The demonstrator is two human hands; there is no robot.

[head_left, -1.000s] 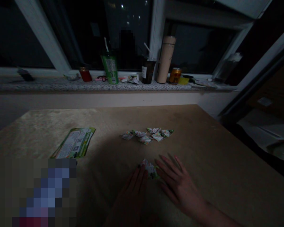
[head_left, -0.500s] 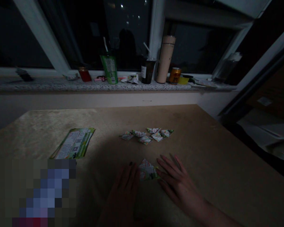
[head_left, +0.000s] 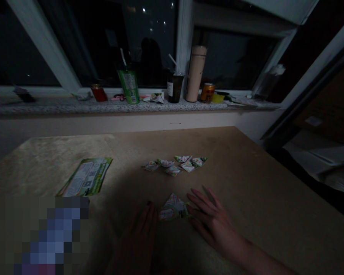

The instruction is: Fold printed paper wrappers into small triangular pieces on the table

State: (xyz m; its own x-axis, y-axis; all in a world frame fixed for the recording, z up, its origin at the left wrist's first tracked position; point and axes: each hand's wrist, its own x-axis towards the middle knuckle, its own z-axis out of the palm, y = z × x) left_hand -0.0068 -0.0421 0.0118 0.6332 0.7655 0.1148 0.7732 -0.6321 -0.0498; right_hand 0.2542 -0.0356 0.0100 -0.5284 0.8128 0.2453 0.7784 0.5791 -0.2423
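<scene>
A folded paper triangle [head_left: 174, 209] with green and white print lies flat on the table between my hands, its point facing away from me. My right hand [head_left: 215, 219] rests on the table with fingers spread, the fingertips at the triangle's right corner. In shadow on the other side, my left hand [head_left: 143, 225] lies flat, its fingers extended and just apart from the left corner. Beyond them sits a cluster of several small folded paper pieces [head_left: 173, 170] in the same print. Neither hand grips anything.
A stack of green printed sheets [head_left: 86, 177] lies on the table [head_left: 246, 183] at left, above a pixelated patch. Along the windowsill [head_left: 86, 109] stand a green cup [head_left: 129, 86], a dark cup with straw [head_left: 174, 88], a tall pink flask [head_left: 196, 74] and an orange can [head_left: 208, 93].
My left hand has slid left, off the paper triangle, so its left corner now shows. My right hand stays at the right corner. The whole view has shifted slightly.
</scene>
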